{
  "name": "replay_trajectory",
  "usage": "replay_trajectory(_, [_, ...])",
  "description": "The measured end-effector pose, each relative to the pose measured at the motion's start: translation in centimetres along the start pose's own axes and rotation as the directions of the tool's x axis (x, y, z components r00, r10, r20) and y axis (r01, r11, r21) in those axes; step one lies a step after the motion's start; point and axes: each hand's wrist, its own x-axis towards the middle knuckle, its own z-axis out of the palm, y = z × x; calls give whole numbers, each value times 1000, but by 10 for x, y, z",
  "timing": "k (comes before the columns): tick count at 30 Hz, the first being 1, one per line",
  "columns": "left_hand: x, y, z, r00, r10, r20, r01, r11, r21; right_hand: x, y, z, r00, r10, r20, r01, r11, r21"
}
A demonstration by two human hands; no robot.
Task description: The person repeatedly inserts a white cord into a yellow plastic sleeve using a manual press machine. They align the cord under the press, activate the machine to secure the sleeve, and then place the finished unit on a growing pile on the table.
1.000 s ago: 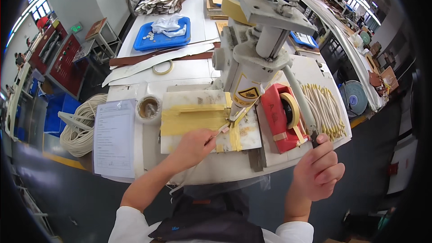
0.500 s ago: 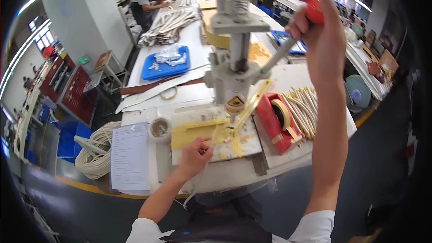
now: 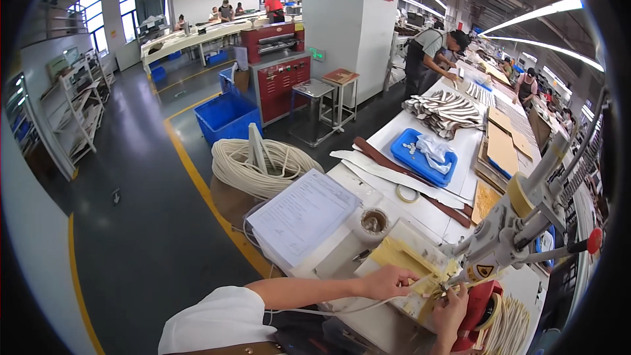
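Note:
A white cord (image 3: 328, 313) runs in from the left to my left hand (image 3: 386, 283), whose thumb and fingers are pinched on it over the yellow-taped work board (image 3: 401, 258). My right hand (image 3: 449, 314) is beside it, fingertips drawn together under the tip of a grey lever press (image 3: 503, 233). Whatever those fingertips hold is too small and hidden to make out. The press lever's red knob (image 3: 595, 241) stands off to the right with no hand on it.
Left of the board are a tin cup (image 3: 374, 222), papers (image 3: 305, 213) and a cord coil (image 3: 259, 167). A red tape dispenser (image 3: 478, 309) and a bundle of cut cords (image 3: 509, 329) are to the right. Behind are a blue tray (image 3: 424, 156) and another person (image 3: 430, 52).
My right hand has let go of the red lever knob and come down to the press tip near my left hand. The view has swung to the left.

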Motion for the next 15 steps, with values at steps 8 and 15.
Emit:
replay_trajectory(8, [6, -3, 1, 1000, 17, 9, -17, 1000, 26, 13, 4, -5, 996, 50, 79, -62, 986, 156])
replay_trajectory(15, [1, 0, -1, 1000, 20, 10, -20, 999, 34, -20, 24, 12, 991, -16, -136, 63, 937, 344])
